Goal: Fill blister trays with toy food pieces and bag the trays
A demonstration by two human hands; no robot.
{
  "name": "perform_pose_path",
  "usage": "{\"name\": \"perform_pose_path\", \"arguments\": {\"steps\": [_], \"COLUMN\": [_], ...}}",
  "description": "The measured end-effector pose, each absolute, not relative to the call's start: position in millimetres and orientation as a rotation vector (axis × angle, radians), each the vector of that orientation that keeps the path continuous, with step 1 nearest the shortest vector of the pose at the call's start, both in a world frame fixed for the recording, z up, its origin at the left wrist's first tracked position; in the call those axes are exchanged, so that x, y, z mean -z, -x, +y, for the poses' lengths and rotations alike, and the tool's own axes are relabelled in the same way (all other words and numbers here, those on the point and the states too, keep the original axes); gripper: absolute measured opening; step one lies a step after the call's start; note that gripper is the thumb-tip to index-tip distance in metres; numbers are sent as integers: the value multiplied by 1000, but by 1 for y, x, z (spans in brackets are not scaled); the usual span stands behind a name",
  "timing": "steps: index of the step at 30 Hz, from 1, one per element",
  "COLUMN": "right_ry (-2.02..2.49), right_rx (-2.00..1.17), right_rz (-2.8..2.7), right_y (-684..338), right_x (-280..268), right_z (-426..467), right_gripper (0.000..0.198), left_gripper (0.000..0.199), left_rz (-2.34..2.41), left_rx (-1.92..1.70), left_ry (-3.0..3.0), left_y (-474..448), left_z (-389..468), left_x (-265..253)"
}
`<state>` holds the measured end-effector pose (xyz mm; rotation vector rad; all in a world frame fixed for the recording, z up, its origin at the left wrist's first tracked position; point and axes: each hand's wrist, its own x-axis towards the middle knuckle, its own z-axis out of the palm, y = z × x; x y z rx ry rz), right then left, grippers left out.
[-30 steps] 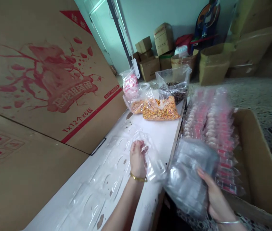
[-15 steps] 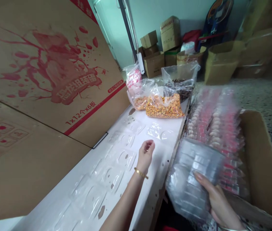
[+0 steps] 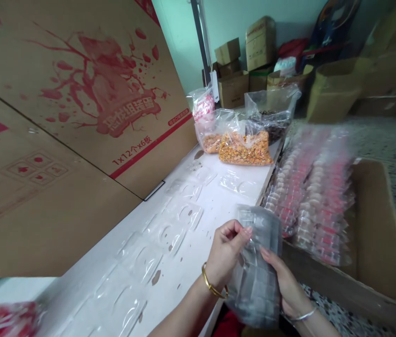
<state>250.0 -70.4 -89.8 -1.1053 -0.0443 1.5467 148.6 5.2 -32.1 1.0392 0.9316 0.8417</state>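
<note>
A stack of clear plastic blister trays (image 3: 257, 299) stands tilted in front of me, blurred by motion. My right hand (image 3: 287, 283) grips it from the right side, thumb lying across its face. At the stack's upper left, my left hand (image 3: 229, 248), with a gold bracelet at the wrist, is closed in a pinch on the edge of a tray; how many layers it has is hidden. Single clear trays (image 3: 173, 234) lie in a row along the white table (image 3: 198, 252), their round hollows facing up. Another tray (image 3: 238, 182) lies apart near the far end.
Bags of orange-yellow pieces (image 3: 245, 150) and dark pieces (image 3: 275, 121) stand at the table's far end. A large printed carton (image 3: 89, 103) borders the left. On the right, an open carton (image 3: 380, 224) holds rows of filled red-and-white packs (image 3: 324, 215). A red-and-white bag (image 3: 4, 320) shows lower left.
My left hand has moved from over the table to the stack and now pinches its edge. My right hand has brought the stack leftward and turned it more upright. The view has shifted slightly.
</note>
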Motion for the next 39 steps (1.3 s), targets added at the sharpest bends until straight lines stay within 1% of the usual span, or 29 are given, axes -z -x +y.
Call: {"name": "perform_pose_path", "arguments": {"steps": [3,5,9,11,13,16,18,20,22,24,26,28,33,36,39], "right_ry": [1121,1169,1273,1316,1368,1392,1376,1375,1370,1343,1299,1272,1298,1326,1320], "right_rx": [-1496,-1401,-1090,-971,-918,-1022,-1128,-1210,-1293,-1365,-1366,-1345,-1331,-1308,-1357], "right_rz": [93,155,168,131,74,20,14,1,-50,-146,-258,-316,-385,-378,-320], "right_y": [-262,-279,-324,-339,-341,-325,-307,-286,-265,-245,-228,-216,-209,-209,-208], "right_x": [96,102,109,108,107,105,103,100,97,93,89,88,94,96,93], "right_z": [-80,-88,-103,-109,-112,-114,-111,-107,-103,-99,-97,-98,-105,-107,-109], "right_gripper": [38,37,41,42,40,40,43,49,53,55,57,58,59,61,64], "left_gripper": [36,35,35,33,29,23,27,32,26,20,18,15,22,26,29], "left_rz": [952,996,1052,1079,1143,1251,1295,1308,1221,1022,866,839,938,982,992], "left_rx": [-1002,-1136,-1326,-1326,-1270,-1165,-1160,-1181,-1125,-927,-737,-668,-676,-751,-792], "left_ry": [-910,-776,-534,-466,-453,-492,-520,-651,-901,-1165,-1341,-1418,-1282,-1234,-1115], "left_y": [-138,-127,-113,-115,-118,-115,-106,-96,-89,-87,-88,-90,-93,-96,-99], "left_z": [11,23,56,70,77,76,67,51,29,7,-13,-27,-37,-40,-44], "left_x": [32,41,86,113,135,150,145,127,98,67,41,28,36,46,53]}}
